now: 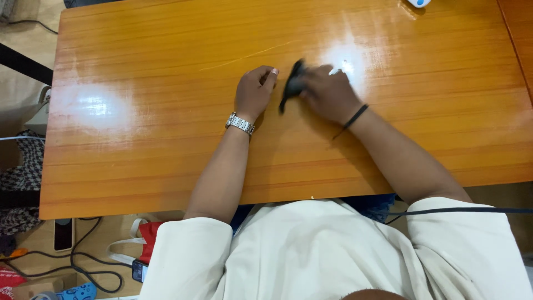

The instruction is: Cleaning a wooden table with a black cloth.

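A glossy orange wooden table point(166, 144) fills the view. My left hand point(254, 91), with a metal watch on the wrist, rests on the tabletop as a loose fist and holds nothing that I can see. Just to its right, my right hand point(328, 91), with a black band on the wrist, grips a small dark object point(291, 87). That object is blurred and I cannot make out what it is. The two hands are a few centimetres apart near the table's middle.
A white and blue item point(417, 3) peeks in at the table's far edge. Left of and below the table, the floor holds cables point(83, 261), a red bag point(150, 244) and a dark patterned cloth point(22, 172). A black cable point(472, 210) crosses my right sleeve.
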